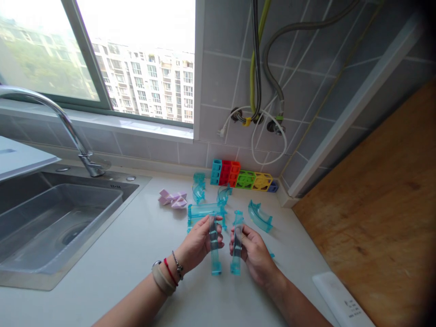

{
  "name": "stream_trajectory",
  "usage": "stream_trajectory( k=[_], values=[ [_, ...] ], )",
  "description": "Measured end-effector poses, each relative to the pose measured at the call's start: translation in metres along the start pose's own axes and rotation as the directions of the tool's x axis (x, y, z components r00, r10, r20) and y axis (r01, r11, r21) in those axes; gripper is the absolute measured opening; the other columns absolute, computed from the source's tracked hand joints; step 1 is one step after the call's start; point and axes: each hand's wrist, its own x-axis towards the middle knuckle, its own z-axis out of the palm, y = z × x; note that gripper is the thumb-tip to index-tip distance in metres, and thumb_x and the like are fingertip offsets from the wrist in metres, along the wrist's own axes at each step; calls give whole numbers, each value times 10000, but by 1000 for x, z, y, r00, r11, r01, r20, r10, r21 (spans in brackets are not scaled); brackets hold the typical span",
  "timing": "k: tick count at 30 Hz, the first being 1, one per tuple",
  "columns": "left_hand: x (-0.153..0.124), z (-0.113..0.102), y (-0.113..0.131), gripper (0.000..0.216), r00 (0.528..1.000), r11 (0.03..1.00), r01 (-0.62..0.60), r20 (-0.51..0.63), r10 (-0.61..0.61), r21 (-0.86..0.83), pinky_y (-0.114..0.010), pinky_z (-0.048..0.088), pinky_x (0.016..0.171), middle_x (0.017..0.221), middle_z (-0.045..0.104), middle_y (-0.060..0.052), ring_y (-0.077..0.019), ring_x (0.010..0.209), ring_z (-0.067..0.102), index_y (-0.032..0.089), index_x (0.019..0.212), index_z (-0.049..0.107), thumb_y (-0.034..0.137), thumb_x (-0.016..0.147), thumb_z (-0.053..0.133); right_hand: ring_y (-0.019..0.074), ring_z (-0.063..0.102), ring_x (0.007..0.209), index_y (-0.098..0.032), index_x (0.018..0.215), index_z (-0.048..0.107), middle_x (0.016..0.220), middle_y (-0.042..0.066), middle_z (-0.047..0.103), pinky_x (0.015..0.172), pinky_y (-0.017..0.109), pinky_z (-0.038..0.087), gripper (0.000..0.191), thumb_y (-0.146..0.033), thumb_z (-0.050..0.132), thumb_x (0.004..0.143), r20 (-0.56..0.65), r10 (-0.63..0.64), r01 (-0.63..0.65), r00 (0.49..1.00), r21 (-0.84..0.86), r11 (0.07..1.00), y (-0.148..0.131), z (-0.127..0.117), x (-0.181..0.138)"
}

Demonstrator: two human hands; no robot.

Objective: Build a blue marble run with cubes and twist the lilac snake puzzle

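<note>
My left hand (203, 238) is closed around a straight translucent blue track piece (215, 261), held upright above the counter. A similar straight blue track piece (235, 261) is gripped by my right hand (252, 250). The two pieces stand side by side with a narrow gap between them. Just behind my left hand lie wider straight blue track pieces (204, 210). Curved blue track pieces (198, 191) rest farther back, and another curved piece (260, 216) sits to the right. Part of a blue piece behind my right hand is hidden.
Colourful hollow blocks (245, 179) line the wall. Folded lilac pieces (172, 199) lie left of the tracks. A steel sink (30, 284) holding a clear plastic basin (117, 196) is at left, beside a faucet (73, 131). A white box-like object (340, 299) is at lower right, near a wooden panel (374, 195).
</note>
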Motion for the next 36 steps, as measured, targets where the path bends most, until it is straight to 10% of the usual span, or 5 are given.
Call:
stream_trajectory(
  k=[20, 30, 36],
  values=[
    [0, 6, -18, 318, 999, 1000, 1, -51, -1, -8, -218, 468, 503, 682, 576, 17, -99, 533, 543, 169, 956, 625, 430, 837, 763, 168, 642, 759, -170, 951, 685, 914, 62, 697, 594, 241, 498, 358, -503, 765, 847, 7, 77, -78, 997, 38, 996, 17, 13, -5],
    [1, 6, -21, 357, 993, 997, -28, -113, 35, 68, -233, 463, 621, 783, 678, -35, -119, 656, 589, 145, 815, 649, 442, 749, 836, 167, 621, 723, -198, 939, 679, 823, 29, 688, 588, 240, 496, 370, -525, 788, 806, -11, -92, 88, 996, -206, 975, 17, 6, -2],
    [0, 8, -15, 571, 999, 998, 2, 46, -5, 63, -326, 510, 711, 1035, 740, -148, -254, 882, 678, 129, 1017, 707, 669, 875, 588, 135, 588, 647, -199, 832, 638, 824, 5, 653, 532, 233, 509, 371, -527, 802, 775, -71, -83, 68, 994, -194, 979, 15, 8, -1]
  ],
)
